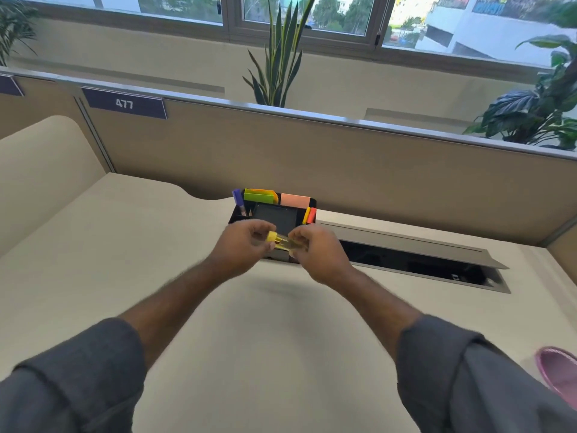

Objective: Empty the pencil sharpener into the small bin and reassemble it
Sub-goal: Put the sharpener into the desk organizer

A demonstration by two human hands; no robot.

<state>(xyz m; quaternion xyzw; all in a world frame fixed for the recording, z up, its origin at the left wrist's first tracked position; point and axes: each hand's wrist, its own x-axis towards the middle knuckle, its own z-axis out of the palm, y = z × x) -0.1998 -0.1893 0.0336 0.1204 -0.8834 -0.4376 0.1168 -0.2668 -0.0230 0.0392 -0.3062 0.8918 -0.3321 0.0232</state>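
- Pencil sharpener (282, 242) is up in the air between both hands, right over the near edge of the black desk organizer (274, 215), well above the tabletop (125, 245).
- Left hand (242, 246) has its fingers (260, 228) curled around the yellow cap end (271, 236).
- Right hand (318, 253) pinches the clear yellowish body from the other side, fingers (298, 235) pressed onto it.
- Bit of motion blur, so I honestly can't tell if the cap is on or starting to come apart.
- Organizer holds a purple marker (236, 196), green sticky notes (257, 195), a pink pad (295, 200) and an orange-red highlighter (310, 215).
- Open cable hatch (415, 254) sits just to the right of it.
- Pink thing (559, 375) pokes in at the bottom right corner, mostly cut off.
- Both grey sleeves (78, 376) are pushed up the forearms.
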